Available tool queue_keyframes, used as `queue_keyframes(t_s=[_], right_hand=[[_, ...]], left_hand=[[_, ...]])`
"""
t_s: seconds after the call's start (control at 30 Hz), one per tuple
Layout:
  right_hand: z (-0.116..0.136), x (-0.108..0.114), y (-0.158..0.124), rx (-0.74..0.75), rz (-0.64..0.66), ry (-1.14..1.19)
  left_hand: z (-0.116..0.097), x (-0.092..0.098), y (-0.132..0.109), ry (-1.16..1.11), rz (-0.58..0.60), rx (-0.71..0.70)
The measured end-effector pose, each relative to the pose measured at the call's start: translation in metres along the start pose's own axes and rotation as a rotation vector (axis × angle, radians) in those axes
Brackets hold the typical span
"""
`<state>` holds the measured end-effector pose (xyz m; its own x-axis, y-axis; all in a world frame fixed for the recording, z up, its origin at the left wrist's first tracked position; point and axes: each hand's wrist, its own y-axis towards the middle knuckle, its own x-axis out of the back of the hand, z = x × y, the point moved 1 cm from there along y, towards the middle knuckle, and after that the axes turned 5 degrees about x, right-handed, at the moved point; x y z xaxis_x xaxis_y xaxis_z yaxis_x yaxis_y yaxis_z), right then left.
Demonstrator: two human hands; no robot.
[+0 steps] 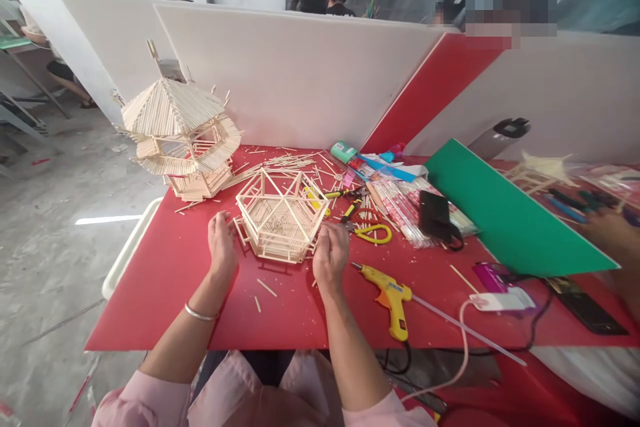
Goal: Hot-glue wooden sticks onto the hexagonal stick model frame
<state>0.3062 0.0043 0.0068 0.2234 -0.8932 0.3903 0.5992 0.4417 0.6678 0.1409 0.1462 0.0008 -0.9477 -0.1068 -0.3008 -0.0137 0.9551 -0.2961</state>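
Observation:
A six-sided model frame (pixel 283 230) built of thin wooden sticks sits between my hands, with a slatted floor, low railings and open spokes across its top. My left hand (pixel 222 243) is beside its left railing, palm inward and fingers lightly curved rather than closed; whether it touches the railing I cannot tell. At the right corner, the fingers of my right hand (pixel 331 252) are bent in and closed on the frame's edge. To the left behind it stands a taller stick pavilion (pixel 175 127) with a pointed roof.
Loose sticks (pixel 293 163) lie behind the frame. Yellow-handled scissors (pixel 373 233), a yellow glue gun (pixel 393 297), stick packets (pixel 400 203) and a black phone (pixel 434 215) are to the right. A green board (pixel 515 220) leans farther right. White panels (pixel 280 73) stand behind the red table (pixel 165 293).

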Motion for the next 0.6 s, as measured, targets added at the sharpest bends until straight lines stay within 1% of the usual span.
queue_keyframes(t_s=[0.17, 0.27, 0.4, 0.6], right_hand=[[0.0005, 0.0, -0.0008, 0.02, -0.006, 0.01], [0.0026, 0.0011, -0.0007, 0.015, -0.006, 0.006], [0.0052, 0.0025, -0.0016, 0.004, 0.034, 0.006], [0.009, 0.0024, -0.0044, 0.047, 0.077, 0.04]], left_hand=[[-0.0032, -0.0026, -0.0044, -0.026, 0.005, 0.048], [-0.0029, -0.0024, -0.0053, -0.021, 0.008, 0.032], [-0.0006, -0.0016, -0.0051, 0.006, 0.02, -0.011], [-0.0006, -0.0018, -0.0051, 0.009, 0.016, 0.004]])
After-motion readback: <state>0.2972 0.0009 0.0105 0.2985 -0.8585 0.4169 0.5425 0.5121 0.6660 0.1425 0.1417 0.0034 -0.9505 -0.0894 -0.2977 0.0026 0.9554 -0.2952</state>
